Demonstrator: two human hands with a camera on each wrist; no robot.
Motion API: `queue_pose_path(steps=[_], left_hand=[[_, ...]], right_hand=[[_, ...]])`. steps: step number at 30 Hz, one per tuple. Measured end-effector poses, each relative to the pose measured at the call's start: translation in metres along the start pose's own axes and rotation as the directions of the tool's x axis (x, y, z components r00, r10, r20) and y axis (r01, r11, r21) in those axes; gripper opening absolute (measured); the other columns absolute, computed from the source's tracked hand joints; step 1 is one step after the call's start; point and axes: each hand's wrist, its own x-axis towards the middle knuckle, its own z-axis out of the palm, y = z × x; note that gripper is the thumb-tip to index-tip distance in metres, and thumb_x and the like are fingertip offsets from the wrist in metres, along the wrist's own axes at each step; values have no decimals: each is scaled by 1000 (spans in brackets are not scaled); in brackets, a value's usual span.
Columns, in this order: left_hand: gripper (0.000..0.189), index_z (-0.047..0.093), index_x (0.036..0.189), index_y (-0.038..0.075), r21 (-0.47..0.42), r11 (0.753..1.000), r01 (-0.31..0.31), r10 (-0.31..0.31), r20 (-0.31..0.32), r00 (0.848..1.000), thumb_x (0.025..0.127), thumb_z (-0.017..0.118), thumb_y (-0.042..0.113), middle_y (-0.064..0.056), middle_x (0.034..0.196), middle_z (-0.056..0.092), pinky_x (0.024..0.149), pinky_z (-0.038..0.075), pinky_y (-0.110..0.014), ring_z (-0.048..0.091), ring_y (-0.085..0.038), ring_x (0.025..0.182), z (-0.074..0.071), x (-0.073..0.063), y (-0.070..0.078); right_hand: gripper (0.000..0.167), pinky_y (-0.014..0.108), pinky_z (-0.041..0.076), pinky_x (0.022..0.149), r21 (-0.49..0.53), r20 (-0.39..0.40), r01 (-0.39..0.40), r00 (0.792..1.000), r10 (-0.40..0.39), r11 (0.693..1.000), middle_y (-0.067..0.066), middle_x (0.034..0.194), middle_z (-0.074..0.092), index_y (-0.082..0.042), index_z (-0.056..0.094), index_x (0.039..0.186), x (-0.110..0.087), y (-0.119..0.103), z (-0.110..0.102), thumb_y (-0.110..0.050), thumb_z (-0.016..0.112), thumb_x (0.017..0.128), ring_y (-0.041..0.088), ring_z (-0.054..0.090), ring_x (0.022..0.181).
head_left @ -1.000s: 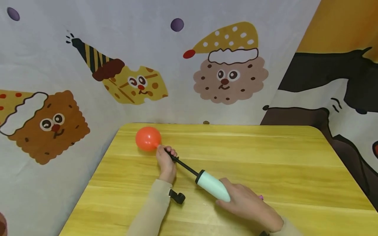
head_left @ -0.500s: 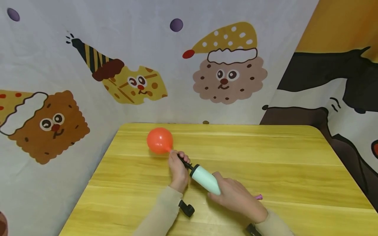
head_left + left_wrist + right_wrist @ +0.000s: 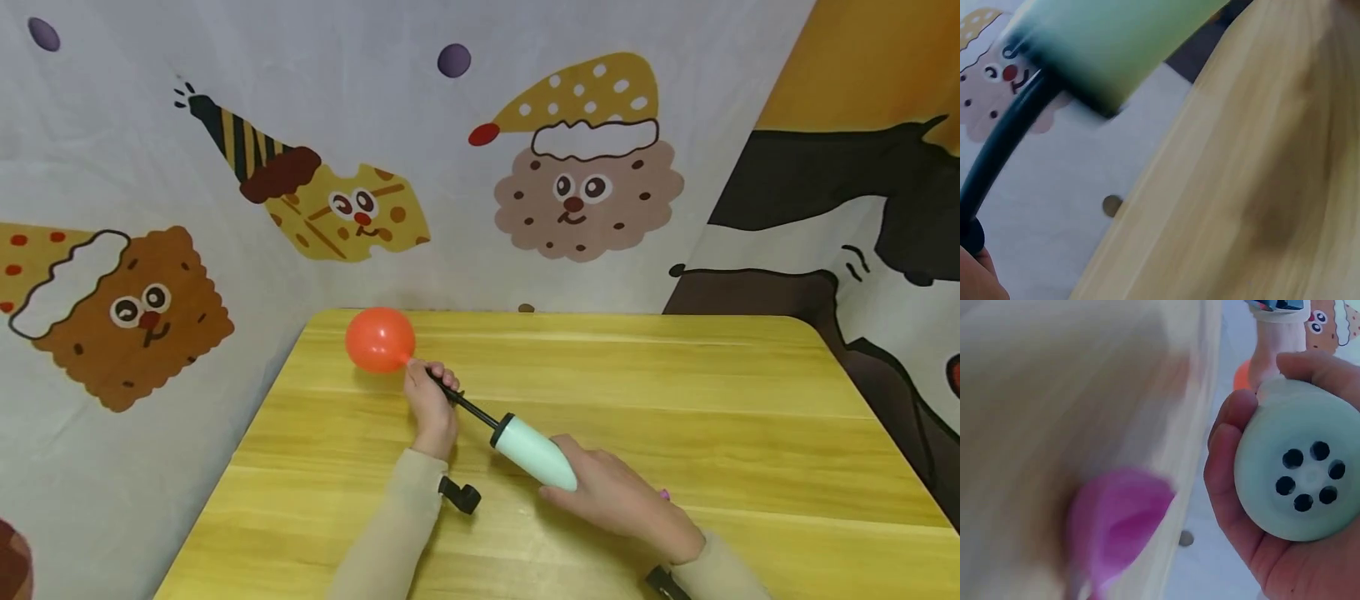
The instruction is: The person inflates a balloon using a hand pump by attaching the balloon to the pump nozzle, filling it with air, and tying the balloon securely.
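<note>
A small, round orange-red balloon [image 3: 380,340] is partly inflated at the far left of the table. My left hand [image 3: 431,410] pinches its neck onto the black nozzle end of a balloon pump. From there the pump's black rod [image 3: 478,412] runs out into its mint-green barrel [image 3: 534,452]. My right hand [image 3: 618,496] grips that barrel, its fingers wrapped round it in the right wrist view, where the holed end cap [image 3: 1310,475] faces the camera. A limp pink balloon [image 3: 1116,525] lies on the table under my right hand, mostly hidden in the head view.
The yellow wood-grain table [image 3: 750,400] has rounded far corners. A white cloth with cartoon biscuits [image 3: 588,200] hangs right behind its back edge and along the left. Black camera mounts [image 3: 460,495] sit on both wrists.
The barrel first slid up to the left hand, covering the rod, then drew back so the rod shows again. Both hands and the balloon shifted right, then back left.
</note>
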Motion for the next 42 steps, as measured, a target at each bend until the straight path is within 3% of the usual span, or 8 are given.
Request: queue_pose_path(steps=[5,10,21,28,33,38,42], left_hand=[[35,43,88,11,-61,997,44,-48,-62,997,115,31,30,2,69,45,50,37,-22,43,-11,54,-7,-1,8],[33,42,91,13,-106,993,60,-67,-65,996,115,31,33,2,72,45,54,39,-22,43,-11,57,-9,-7,5],[32,44,92,13,27,995,98,-99,17,995,115,33,32,3,72,46,54,41,-21,45,-10,57,6,-35,-21],[33,45,89,13,67,994,90,-90,5,996,115,32,28,3,69,48,52,42,-20,46,-9,54,4,-21,-20],[35,44,88,12,53,996,73,-75,31,997,115,30,30,3,68,48,50,42,-21,46,-9,53,6,-10,-9],[38,45,85,12,8,1000,24,-24,-21,1000,115,31,30,4,66,47,48,40,-20,45,-8,52,-1,8,5],[37,45,87,11,23,1000,14,-13,-51,999,115,30,31,3,66,48,48,41,-20,46,-9,51,-6,11,8]], right_hand=[[61,29,49,62,-90,-94,72,992,-81,993,-4,106,73,-23,57,141,-8,12,5,-43,81,88,8,62,81],[64,29,48,61,-183,-150,47,986,-76,982,-4,109,74,-26,59,140,-5,10,8,-39,86,84,10,64,82],[58,29,45,55,-149,-156,29,986,-52,988,-5,88,68,-13,60,134,18,-12,18,-37,82,86,9,57,68],[61,31,44,55,-96,-108,12,994,-23,995,-2,84,64,-11,56,138,24,-20,19,-48,75,92,10,55,67],[67,31,44,57,-86,-99,-28,995,19,996,-4,83,62,-15,54,141,19,-21,12,-60,66,95,9,53,67],[72,33,46,61,-62,-57,-27,998,23,998,-4,94,66,-17,54,144,4,-12,0,-65,66,92,10,56,74],[72,30,46,61,-79,-16,-17,1000,15,997,-4,95,67,-15,53,143,-5,-5,-2,-66,63,94,9,55,73]])
